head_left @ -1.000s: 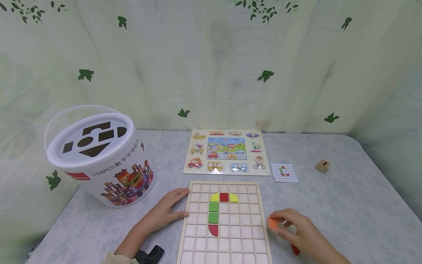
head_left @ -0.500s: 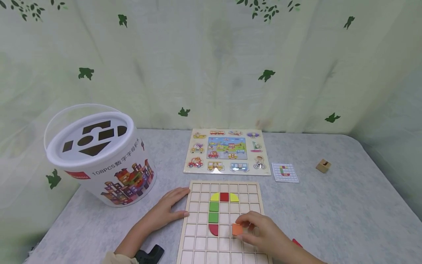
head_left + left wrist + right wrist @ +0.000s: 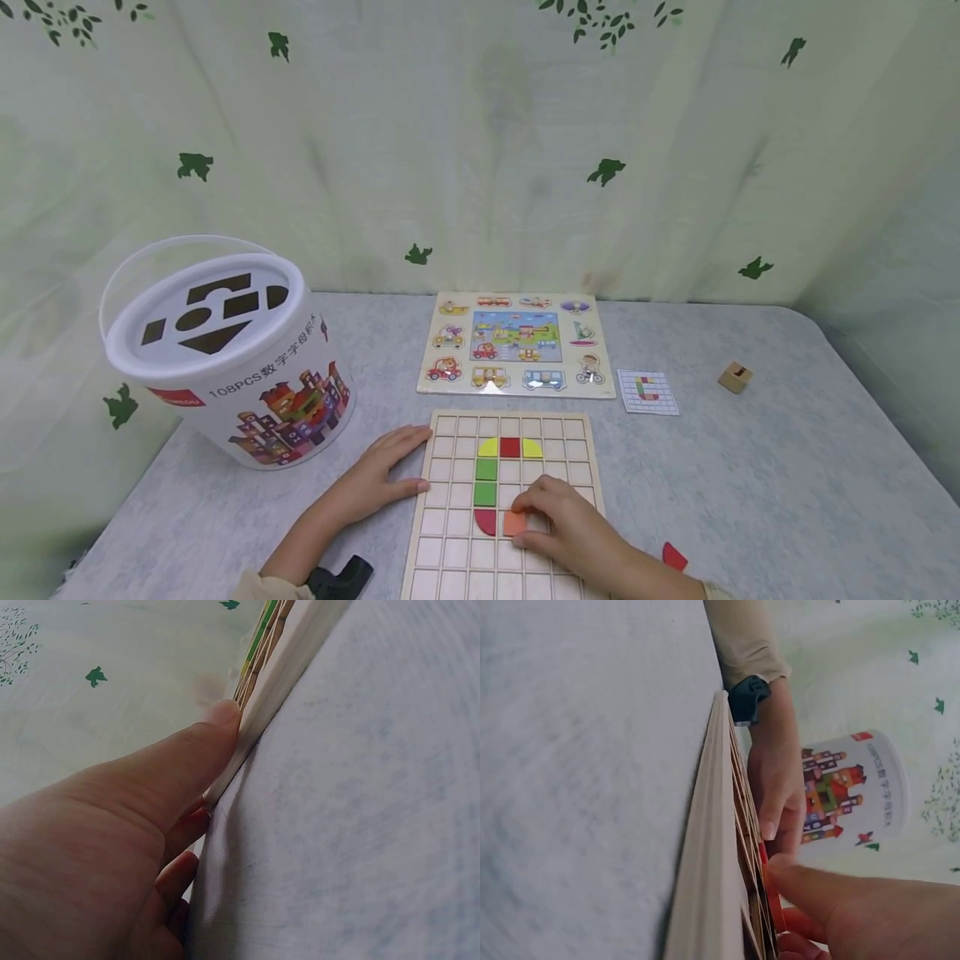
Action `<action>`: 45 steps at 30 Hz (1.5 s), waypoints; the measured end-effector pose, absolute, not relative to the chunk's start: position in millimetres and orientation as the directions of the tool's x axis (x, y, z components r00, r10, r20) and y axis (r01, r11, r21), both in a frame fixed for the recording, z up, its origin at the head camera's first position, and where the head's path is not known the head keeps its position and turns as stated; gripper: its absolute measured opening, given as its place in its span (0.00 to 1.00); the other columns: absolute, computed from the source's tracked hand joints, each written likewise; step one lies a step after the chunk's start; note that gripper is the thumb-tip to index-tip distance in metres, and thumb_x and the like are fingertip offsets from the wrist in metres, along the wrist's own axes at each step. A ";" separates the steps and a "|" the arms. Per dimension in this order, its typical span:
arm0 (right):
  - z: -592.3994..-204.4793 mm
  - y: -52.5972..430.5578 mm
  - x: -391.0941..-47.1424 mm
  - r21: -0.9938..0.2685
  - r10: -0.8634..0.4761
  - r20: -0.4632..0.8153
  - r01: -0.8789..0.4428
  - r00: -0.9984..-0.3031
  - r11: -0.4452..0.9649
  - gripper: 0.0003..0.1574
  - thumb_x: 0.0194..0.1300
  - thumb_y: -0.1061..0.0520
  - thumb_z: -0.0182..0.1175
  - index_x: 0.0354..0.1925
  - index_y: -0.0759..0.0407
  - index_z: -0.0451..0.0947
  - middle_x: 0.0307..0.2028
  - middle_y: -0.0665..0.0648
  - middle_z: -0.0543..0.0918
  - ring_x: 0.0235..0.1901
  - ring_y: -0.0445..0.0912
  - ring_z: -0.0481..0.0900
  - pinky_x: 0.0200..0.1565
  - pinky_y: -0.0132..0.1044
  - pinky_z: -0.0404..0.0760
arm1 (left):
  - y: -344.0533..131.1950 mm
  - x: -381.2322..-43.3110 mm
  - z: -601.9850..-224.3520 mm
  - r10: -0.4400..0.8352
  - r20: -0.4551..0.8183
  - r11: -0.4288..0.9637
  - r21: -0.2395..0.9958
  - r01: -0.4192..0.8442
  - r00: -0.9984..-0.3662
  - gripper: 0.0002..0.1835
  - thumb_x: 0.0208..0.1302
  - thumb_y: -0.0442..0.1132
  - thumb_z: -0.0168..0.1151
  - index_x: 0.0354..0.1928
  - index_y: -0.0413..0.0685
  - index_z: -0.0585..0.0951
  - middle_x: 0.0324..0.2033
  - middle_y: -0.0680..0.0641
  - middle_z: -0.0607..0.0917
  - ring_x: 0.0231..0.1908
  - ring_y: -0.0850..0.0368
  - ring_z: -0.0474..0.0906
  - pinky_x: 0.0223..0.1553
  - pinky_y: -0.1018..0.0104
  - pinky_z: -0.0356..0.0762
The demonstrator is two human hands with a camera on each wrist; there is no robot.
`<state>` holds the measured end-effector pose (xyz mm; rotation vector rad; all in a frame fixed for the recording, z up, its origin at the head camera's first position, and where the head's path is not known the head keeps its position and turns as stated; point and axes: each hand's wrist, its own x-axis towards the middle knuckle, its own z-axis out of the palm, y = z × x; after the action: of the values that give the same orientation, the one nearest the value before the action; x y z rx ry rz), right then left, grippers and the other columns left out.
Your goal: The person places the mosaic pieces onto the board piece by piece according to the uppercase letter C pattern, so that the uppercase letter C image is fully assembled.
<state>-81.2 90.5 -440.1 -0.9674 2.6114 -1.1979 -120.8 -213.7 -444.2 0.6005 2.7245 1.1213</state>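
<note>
A wooden grid board lies in front of me. My right hand pinches an orange square tile between thumb and fingers, over a cell just right of a red quarter-round tile. Whether the orange tile sits fully down in its cell I cannot tell. Above are two green square tiles, a red square tile and two yellow quarter-round tiles. My left hand rests against the board's left edge; in the left wrist view its thumb touches the frame.
Off the board's right side lies another red tile. Behind the board are a vehicle picture puzzle, a small pattern card and a wooden block. A large white bucket stands at left.
My right hand has carried the orange tile leftward from beside the board to the cell next to the red quarter-round tile. The left hand has stayed in place.
</note>
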 end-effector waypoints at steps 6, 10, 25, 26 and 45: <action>-440.6 88.6 -80.6 -0.705 -0.598 0.161 -0.515 -0.786 0.488 0.10 0.57 0.51 0.62 0.40 0.46 0.76 0.37 0.39 0.72 0.37 0.36 0.69 0.42 0.30 0.73 | -214.1 -121.6 -445.0 0.412 0.023 0.648 0.695 0.311 -0.911 0.40 0.52 0.55 0.63 0.65 0.48 0.64 0.62 0.45 0.63 0.63 0.44 0.52 0.60 0.44 0.50; -440.8 87.1 -82.3 -0.689 -0.598 0.196 -0.543 -0.777 0.480 0.09 0.58 0.52 0.62 0.39 0.45 0.76 0.36 0.39 0.72 0.37 0.35 0.69 0.41 0.29 0.72 | -214.7 -122.2 -444.7 0.409 0.021 0.652 0.693 0.308 -0.912 0.40 0.51 0.56 0.63 0.65 0.49 0.64 0.62 0.45 0.63 0.63 0.45 0.52 0.59 0.44 0.50; -415.5 101.9 -78.9 -0.777 -0.627 0.026 -0.411 -0.778 0.477 0.30 0.56 0.40 0.59 0.54 0.51 0.70 0.46 0.43 0.73 0.42 0.39 0.71 0.45 0.33 0.74 | -214.7 -121.5 -446.8 0.415 0.039 0.636 0.702 0.320 -0.909 0.40 0.51 0.56 0.63 0.65 0.48 0.64 0.62 0.45 0.64 0.63 0.45 0.52 0.60 0.44 0.50; -411.6 106.0 -78.2 -0.784 -0.626 0.019 -0.400 -0.780 0.475 0.31 0.56 0.41 0.59 0.55 0.51 0.69 0.48 0.44 0.73 0.43 0.40 0.71 0.45 0.35 0.74 | -214.7 -121.4 -447.1 0.416 0.041 0.634 0.703 0.322 -0.909 0.40 0.51 0.56 0.63 0.65 0.48 0.64 0.62 0.45 0.64 0.63 0.45 0.52 0.60 0.44 0.50; -424.9 229.0 -53.8 -0.752 -0.597 -0.030 -0.376 -0.801 0.542 0.33 0.57 0.45 0.60 0.57 0.58 0.66 0.53 0.53 0.71 0.48 0.39 0.69 0.45 0.30 0.73 | -214.2 -121.1 -446.9 0.409 0.031 0.640 0.703 0.311 -0.912 0.40 0.51 0.56 0.63 0.65 0.48 0.64 0.62 0.45 0.64 0.63 0.44 0.52 0.59 0.43 0.50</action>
<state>-53.8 229.0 -424.9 -0.8103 2.4989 -1.1178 -121.1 -214.2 -446.9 0.6016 2.7250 1.1300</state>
